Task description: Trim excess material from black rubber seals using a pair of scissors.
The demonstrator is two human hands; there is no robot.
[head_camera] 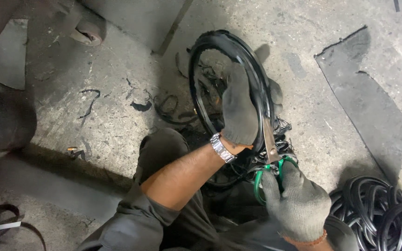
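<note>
A black rubber ring (210,44) stands upright in front of me over the concrete floor. My left hand (239,109), in a grey glove with a metal watch at the wrist, grips the ring's right side from within. My right hand (296,202), also gloved in grey, holds green-handled scissors (271,148). The scissor blades point up along the ring's right edge, close against the rubber. Thin black rubber trimmings (238,162) lie in a tangle under the ring.
A heap of black rubber rings (382,209) lies at the lower right. Loose black scraps (138,104) dot the floor to the left. A caster wheel (89,33) stands at the upper left. My knee in grey trousers (161,146) is below the ring.
</note>
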